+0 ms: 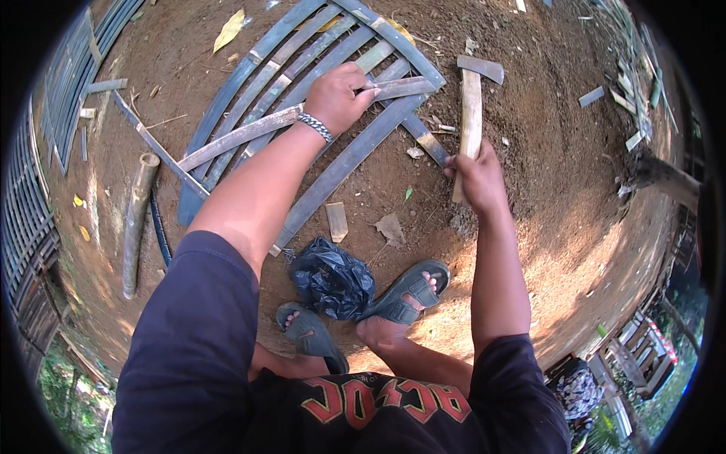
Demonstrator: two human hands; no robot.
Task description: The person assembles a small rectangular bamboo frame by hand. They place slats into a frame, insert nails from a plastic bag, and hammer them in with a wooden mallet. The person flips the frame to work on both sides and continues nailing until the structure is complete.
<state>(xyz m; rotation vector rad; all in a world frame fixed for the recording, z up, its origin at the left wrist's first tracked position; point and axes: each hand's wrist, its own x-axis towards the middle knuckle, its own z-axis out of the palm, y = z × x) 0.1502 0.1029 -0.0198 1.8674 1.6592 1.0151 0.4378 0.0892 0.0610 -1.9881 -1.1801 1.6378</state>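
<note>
My right hand (482, 178) is wrapped round the lower wooden handle of a hatchet (470, 110). The hatchet's metal head points away from me, just right of a frame of split bamboo slats (302, 83) lying on the ground. Over that frame, my left hand (342, 100) is pinched at the fingertips, close above a diagonal bamboo slat (246, 138). Whatever the fingertips hold is too small to make out. One long slat (352, 166) runs along the frame's near side, and a short strip (425, 140) sticks out toward my right hand.
Near my sandalled feet lie a black plastic bag (333, 278) and a small bamboo piece (336, 222). A bamboo pole (139, 227) rests at the left. Bundled slats (87, 68) are at the far left, with bamboo scraps (635, 94) at the far right.
</note>
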